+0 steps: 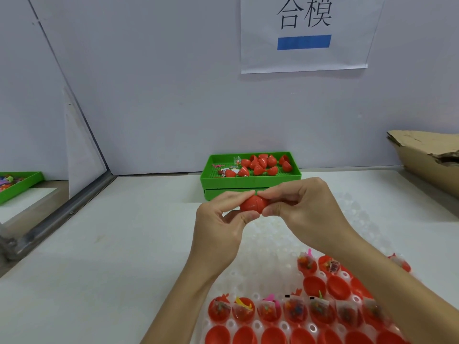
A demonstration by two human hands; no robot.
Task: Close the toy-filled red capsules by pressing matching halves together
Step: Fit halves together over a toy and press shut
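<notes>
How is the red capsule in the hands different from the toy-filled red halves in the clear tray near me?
The red capsule is shut, its two halves meeting at a seam; the toy-filled halves are open cups. The capsule is held above the table, pinched between the left hand and right hand; the halves sit in pockets of the clear tray. Small bagged toys stick out of the halves; the capsule's contents are hidden. Both are the same red plastic.

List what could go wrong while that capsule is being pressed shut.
1. The capsule is pinched only at its ends by the left hand and right hand; it could slip out.
2. Its seam still shows; the halves may not be fully seated.
3. The right forearm hangs over the filled halves in the tray and could knock toys out.
</notes>
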